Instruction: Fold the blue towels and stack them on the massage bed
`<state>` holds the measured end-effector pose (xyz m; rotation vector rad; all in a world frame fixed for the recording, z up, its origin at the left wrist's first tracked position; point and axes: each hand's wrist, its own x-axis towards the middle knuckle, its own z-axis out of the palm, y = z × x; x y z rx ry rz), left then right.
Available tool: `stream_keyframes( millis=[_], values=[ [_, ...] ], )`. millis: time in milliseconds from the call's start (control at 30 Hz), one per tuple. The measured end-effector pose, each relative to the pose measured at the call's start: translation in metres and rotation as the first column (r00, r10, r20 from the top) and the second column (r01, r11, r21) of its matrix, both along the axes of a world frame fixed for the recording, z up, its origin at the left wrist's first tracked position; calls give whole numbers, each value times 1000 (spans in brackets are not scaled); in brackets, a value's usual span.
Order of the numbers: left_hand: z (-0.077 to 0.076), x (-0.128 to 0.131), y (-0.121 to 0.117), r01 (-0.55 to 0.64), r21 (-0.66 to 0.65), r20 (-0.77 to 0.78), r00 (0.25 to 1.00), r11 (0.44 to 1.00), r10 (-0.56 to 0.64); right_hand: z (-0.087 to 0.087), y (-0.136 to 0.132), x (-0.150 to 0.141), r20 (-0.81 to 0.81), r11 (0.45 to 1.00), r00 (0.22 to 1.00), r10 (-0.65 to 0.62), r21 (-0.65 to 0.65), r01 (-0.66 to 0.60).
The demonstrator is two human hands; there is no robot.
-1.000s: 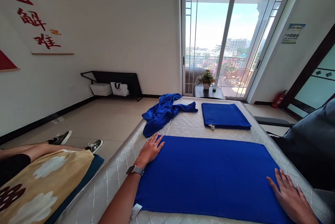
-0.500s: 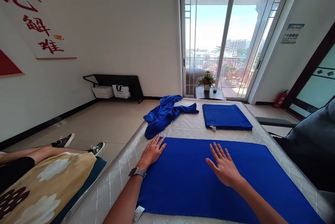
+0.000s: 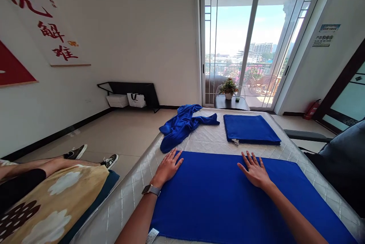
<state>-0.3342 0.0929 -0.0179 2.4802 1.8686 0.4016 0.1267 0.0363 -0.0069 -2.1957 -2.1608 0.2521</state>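
A blue cloth (image 3: 211, 194) lies spread flat on the pale quilted mattress (image 3: 128, 189), with a white label (image 3: 153, 235) at its near left corner. My left hand (image 3: 168, 166) rests open on the cloth's far left corner, fingers pointing away. Palm down, my right hand (image 3: 254, 170) is open over the far edge, right of the middle; it appears to touch the fabric. Beyond my left hand lies a crumpled blue cloth (image 3: 182, 126). A neatly folded stack of blue cloth (image 3: 251, 129) sits beyond my right hand, a small label showing at its near edge.
At the left, a person's legs (image 3: 54, 168) stretch beside a patterned blanket (image 3: 71, 198). A black chair (image 3: 339, 156) stands against the right side. Past the mattress are a small table (image 3: 231, 103) with a potted plant (image 3: 229, 87) and a sliding glass door (image 3: 225, 38).
My right hand has slid right and away from me along the cloth toward its far edge. The left hand stays at the corner. The view has turned slightly left.
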Motion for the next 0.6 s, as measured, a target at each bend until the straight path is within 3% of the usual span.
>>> stream_keyframes(
  millis=[233, 367, 500, 600],
  values=[
    [-9, -4, 4, 10, 29, 3, 1000, 1000, -10, -29, -3, 145, 28, 963, 963, -269, 31, 268],
    [-8, -4, 3, -2, 14, 6, 1000, 1000, 2, -42, -6, 208, 23, 935, 936, -352, 59, 351],
    [-6, -3, 3, -8, 10, 17, 1000, 1000, 8, -42, -7, 223, 43, 924, 924, -379, 69, 376],
    [-8, -4, 3, -10, -1, 27, 1000, 1000, 10, -31, -5, 186, 37, 918, 925, -377, 144, 369]
  ],
)
